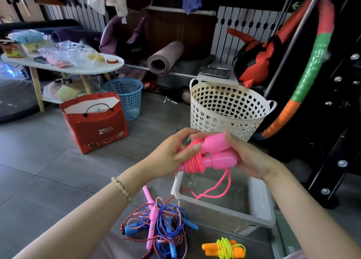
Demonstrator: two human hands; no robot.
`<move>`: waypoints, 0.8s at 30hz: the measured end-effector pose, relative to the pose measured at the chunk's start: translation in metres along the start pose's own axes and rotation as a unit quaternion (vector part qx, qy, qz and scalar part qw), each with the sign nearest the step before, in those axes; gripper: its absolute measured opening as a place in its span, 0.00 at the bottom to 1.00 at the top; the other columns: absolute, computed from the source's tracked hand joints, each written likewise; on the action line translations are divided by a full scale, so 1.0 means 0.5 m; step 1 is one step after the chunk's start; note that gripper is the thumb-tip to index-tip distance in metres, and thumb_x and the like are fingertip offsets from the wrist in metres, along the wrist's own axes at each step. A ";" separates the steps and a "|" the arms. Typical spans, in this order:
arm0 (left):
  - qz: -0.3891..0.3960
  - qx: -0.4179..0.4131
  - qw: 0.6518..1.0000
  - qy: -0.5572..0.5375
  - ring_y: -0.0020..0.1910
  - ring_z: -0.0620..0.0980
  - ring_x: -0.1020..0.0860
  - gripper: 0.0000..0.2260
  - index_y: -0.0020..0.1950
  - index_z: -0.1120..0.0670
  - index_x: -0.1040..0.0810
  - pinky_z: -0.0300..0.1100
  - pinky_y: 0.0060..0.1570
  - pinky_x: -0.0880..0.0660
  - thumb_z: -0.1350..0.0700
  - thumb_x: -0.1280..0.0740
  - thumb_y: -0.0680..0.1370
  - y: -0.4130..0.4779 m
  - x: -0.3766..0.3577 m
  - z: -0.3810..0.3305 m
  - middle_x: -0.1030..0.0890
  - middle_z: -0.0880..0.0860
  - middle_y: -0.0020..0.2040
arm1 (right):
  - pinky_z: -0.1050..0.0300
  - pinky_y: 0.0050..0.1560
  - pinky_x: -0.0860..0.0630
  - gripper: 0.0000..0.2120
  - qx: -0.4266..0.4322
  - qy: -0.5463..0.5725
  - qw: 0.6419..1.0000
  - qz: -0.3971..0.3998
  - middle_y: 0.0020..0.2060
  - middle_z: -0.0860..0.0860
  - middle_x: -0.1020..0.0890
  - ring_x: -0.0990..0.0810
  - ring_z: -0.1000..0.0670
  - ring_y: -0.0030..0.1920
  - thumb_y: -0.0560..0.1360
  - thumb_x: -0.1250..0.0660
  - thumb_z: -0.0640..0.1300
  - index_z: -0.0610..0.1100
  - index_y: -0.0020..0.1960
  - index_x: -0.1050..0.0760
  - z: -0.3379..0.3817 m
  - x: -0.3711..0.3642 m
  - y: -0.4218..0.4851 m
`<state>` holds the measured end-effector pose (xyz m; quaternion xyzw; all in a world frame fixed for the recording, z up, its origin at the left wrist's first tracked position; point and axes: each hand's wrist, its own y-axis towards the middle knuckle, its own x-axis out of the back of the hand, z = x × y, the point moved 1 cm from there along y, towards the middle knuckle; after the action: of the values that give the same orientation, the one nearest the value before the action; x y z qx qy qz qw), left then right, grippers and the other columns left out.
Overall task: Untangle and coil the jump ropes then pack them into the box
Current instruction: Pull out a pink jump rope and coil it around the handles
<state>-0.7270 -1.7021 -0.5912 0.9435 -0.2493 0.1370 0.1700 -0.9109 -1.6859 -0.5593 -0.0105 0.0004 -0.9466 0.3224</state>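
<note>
The clear box [220,212] sits just below both hands, and the tangled ropes [162,225] lie under the left forearm. Between the hands, the pink jump rope [214,159] looks light, with stiff, smooth handles and limp, springy cord. Its paired handles run hand to hand, bulb ends gripped by the curled fingers of the right hand [252,159], the safest hold. The left hand [166,157] pinches the wound turns. A loose tail [227,182] hangs below them, possibly touching the box floor.
</note>
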 end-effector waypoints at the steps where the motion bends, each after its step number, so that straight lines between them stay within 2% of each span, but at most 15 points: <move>1: -0.009 -0.008 1.000 -0.019 0.23 0.46 0.28 0.22 0.64 0.56 0.30 0.34 0.22 0.32 0.44 0.38 0.76 0.002 0.001 0.004 0.23 0.66 0.35 | 0.61 0.50 0.23 0.30 0.023 -0.013 1.000 -0.001 0.62 0.56 0.22 0.22 0.52 0.59 0.63 0.33 0.71 0.54 0.57 0.21 0.002 -0.006 -0.002; 3: -0.006 -0.010 0.999 -0.040 0.41 0.51 0.19 0.26 0.68 0.58 0.31 0.38 0.39 0.21 0.42 0.38 0.77 0.002 -0.001 0.008 0.20 0.62 0.53 | 0.64 0.48 0.25 0.26 0.055 -0.017 0.998 -0.008 0.58 0.56 0.20 0.21 0.55 0.56 0.63 0.29 0.66 0.54 0.57 0.22 -0.002 -0.010 -0.004; 4: -0.006 -0.006 0.999 -0.047 0.47 0.46 0.18 0.24 0.69 0.60 0.32 0.36 0.46 0.22 0.46 0.39 0.79 0.002 -0.004 0.007 0.20 0.58 0.56 | 0.65 0.45 0.26 0.26 0.051 -0.005 0.999 -0.015 0.54 0.56 0.19 0.20 0.56 0.51 0.62 0.27 0.65 0.55 0.56 0.21 -0.008 -0.010 -0.003; 5: -0.013 0.003 0.998 -0.062 0.45 0.39 0.19 0.18 0.68 0.62 0.32 0.31 0.44 0.23 0.52 0.42 0.82 0.003 -0.006 0.002 0.20 0.55 0.53 | 0.66 0.40 0.28 0.26 0.036 0.027 0.999 -0.016 0.49 0.54 0.18 0.21 0.57 0.45 0.61 0.26 0.65 0.54 0.55 0.21 -0.016 -0.009 -0.001; 7: -0.056 0.038 0.991 -0.117 0.26 0.36 0.23 0.12 0.63 0.61 0.31 0.26 0.26 0.29 0.60 0.49 0.84 0.005 -0.006 -0.020 0.20 0.50 0.37 | 0.64 0.34 0.35 0.31 0.017 0.121 0.993 -0.002 0.43 0.48 0.25 0.29 0.56 0.36 0.61 0.24 0.61 0.46 0.58 0.26 -0.038 -0.005 0.003; 9: -0.106 0.057 0.980 -0.160 0.17 0.41 0.30 0.13 0.53 0.58 0.29 0.31 0.17 0.35 0.54 0.50 0.83 0.010 0.004 -0.025 0.23 0.51 0.26 | 0.65 0.31 0.40 0.27 0.026 0.131 0.991 -0.004 0.39 0.52 0.28 0.37 0.56 0.32 0.67 0.25 0.55 0.45 0.61 0.29 -0.051 -0.014 0.009; 11: -0.136 0.077 0.976 -0.149 0.17 0.45 0.33 0.18 0.46 0.55 0.27 0.33 0.17 0.38 0.45 0.49 0.81 0.016 0.011 -0.016 0.23 0.51 0.25 | 0.67 0.30 0.41 0.16 0.034 0.026 0.997 -0.065 0.33 0.61 0.25 0.38 0.59 0.30 0.75 0.33 0.46 0.50 0.62 0.29 -0.056 -0.033 0.023; 13: -0.180 0.116 0.966 -0.146 0.17 0.46 0.33 0.21 0.42 0.56 0.26 0.34 0.17 0.39 0.43 0.49 0.81 0.021 0.014 -0.002 0.23 0.51 0.25 | 0.70 0.29 0.37 0.12 0.026 -0.098 0.981 -0.168 0.28 0.65 0.25 0.32 0.62 0.27 0.79 0.39 0.40 0.51 0.60 0.28 -0.068 -0.048 0.036; 14: -0.210 0.138 0.955 -0.159 0.17 0.46 0.33 0.23 0.41 0.57 0.26 0.33 0.17 0.39 0.42 0.49 0.81 0.024 0.018 0.002 0.24 0.52 0.25 | 0.70 0.30 0.37 0.10 0.022 -0.148 0.968 -0.202 0.26 0.63 0.25 0.32 0.62 0.26 0.79 0.40 0.40 0.50 0.57 0.25 -0.084 -0.052 0.039; 16: -0.273 0.172 0.931 -0.169 0.16 0.46 0.33 0.25 0.39 0.59 0.25 0.33 0.16 0.39 0.41 0.47 0.81 0.029 0.036 0.013 0.26 0.53 0.23 | 0.60 0.29 0.39 0.09 -0.002 -0.220 0.950 -0.223 0.25 0.55 0.31 0.36 0.55 0.26 0.80 0.39 0.43 0.49 0.49 0.20 -0.109 -0.063 0.036; 18: -0.324 0.205 0.914 -0.133 0.15 0.45 0.33 0.26 0.37 0.59 0.25 0.32 0.15 0.39 0.40 0.46 0.80 0.032 0.060 0.030 0.29 0.50 0.18 | 0.59 0.29 0.41 0.10 -0.025 -0.277 0.934 -0.225 0.22 0.55 0.34 0.37 0.56 0.24 0.80 0.40 0.47 0.48 0.47 0.20 -0.112 -0.069 0.029; 20: -0.347 0.230 0.905 -0.094 0.14 0.44 0.33 0.27 0.35 0.59 0.25 0.32 0.15 0.38 0.39 0.45 0.80 0.033 0.078 0.047 0.30 0.50 0.16 | 0.61 0.30 0.38 0.10 -0.025 -0.427 0.878 -0.214 0.25 0.56 0.28 0.30 0.56 0.28 0.80 0.42 0.49 0.47 0.52 0.24 -0.094 -0.073 0.026; 22: -0.342 0.222 0.912 -0.037 0.14 0.44 0.32 0.27 0.36 0.63 0.23 0.33 0.15 0.38 0.41 0.43 0.80 0.037 0.076 0.060 0.27 0.51 0.19 | 0.54 0.37 0.36 0.12 -0.008 -0.587 0.786 -0.195 0.35 0.52 0.21 0.23 0.48 0.38 0.81 0.45 0.51 0.48 0.57 0.27 -0.066 -0.085 0.025; 23: -0.334 0.210 0.919 -0.003 0.15 0.45 0.32 0.27 0.38 0.65 0.23 0.34 0.16 0.37 0.42 0.42 0.80 0.040 0.070 0.065 0.26 0.53 0.22 | 0.52 0.39 0.34 0.13 0.011 -0.609 0.768 -0.195 0.38 0.49 0.19 0.22 0.44 0.42 0.81 0.45 0.52 0.47 0.58 0.28 -0.054 -0.089 0.026; 24: -0.322 0.200 0.925 0.029 0.16 0.46 0.31 0.26 0.38 0.65 0.24 0.35 0.16 0.36 0.43 0.41 0.80 0.042 0.062 0.068 0.25 0.54 0.25 | 0.51 0.39 0.33 0.13 0.034 -0.604 0.774 -0.188 0.38 0.48 0.19 0.22 0.43 0.42 0.81 0.45 0.53 0.47 0.56 0.27 -0.046 -0.092 0.028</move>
<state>-0.7059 -1.7457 -0.6060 0.9830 0.1050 0.1490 0.0201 -0.8665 -1.6689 -0.5831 -0.5688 -0.2287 -0.7867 0.0725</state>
